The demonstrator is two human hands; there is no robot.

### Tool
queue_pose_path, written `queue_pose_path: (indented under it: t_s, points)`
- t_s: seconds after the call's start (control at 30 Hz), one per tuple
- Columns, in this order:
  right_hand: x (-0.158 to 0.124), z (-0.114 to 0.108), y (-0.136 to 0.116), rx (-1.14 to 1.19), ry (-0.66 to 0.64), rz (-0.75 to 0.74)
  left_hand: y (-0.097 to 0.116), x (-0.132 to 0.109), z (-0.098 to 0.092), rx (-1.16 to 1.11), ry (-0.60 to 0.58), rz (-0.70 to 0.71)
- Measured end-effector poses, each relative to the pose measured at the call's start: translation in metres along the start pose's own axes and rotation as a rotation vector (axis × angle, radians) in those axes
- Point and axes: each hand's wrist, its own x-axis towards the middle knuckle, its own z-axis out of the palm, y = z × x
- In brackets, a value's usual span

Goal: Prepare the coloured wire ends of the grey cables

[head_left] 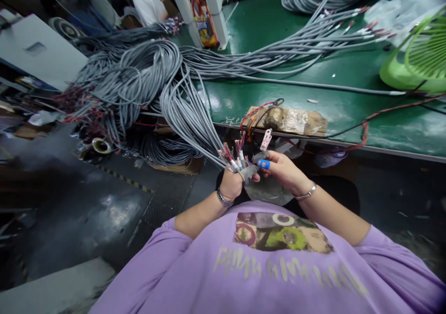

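My left hand (232, 182) is closed round the ends of a bundle of grey cables (195, 119), whose stripped coloured wire ends (234, 156) stick up above the fist. My right hand (284, 167) is pinched together right beside it, with grey and blue finger covers on its tips, touching the wire ends. A small pink tool or tag (266, 139) stands just above the right fingers; whether that hand holds it I cannot tell. The cables run up left onto the green table (348, 105).
Many more grey cable bundles (132, 77) lie piled at the table's left end and across its back (313, 30). A taped wooden block with red wires (292, 120) sits at the table's near edge. A green fan (418, 58) is far right. Another person (148, 3) sits beyond.
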Motion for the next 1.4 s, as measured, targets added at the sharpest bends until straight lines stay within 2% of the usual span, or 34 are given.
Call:
queue_pose_path:
  t_s: [0.13, 0.3, 0.5, 0.73, 0.97, 1.23, 1.4]
  points:
    - [-0.002, 0.007, -0.005, -0.032, -0.026, -0.031, 0.0, 0.001, 0.001, 0.019, 0.005, 0.0]
    - [0.0, 0.006, -0.003, -0.019, 0.159, -0.078, 0.004, -0.001, 0.002, 0.032, 0.018, 0.012]
    - [-0.002, 0.01, -0.008, -0.04, -0.02, -0.025, 0.0, 0.002, 0.001, 0.043, 0.01, 0.003]
    - [-0.002, 0.014, 0.0, -0.012, 0.142, -0.083, 0.0, 0.002, 0.005, 0.029, 0.084, 0.024]
    - [0.002, 0.019, 0.006, 0.1, 0.116, -0.052, 0.0, 0.002, 0.007, 0.009, 0.096, 0.038]
    - [0.005, 0.018, 0.006, 0.076, 0.258, -0.06, -0.003, 0.005, 0.007, -0.075, 0.196, 0.052]
    - [0.003, 0.013, 0.009, 0.09, 0.226, -0.068, -0.001, 0.006, 0.007, -0.059, 0.208, 0.03]
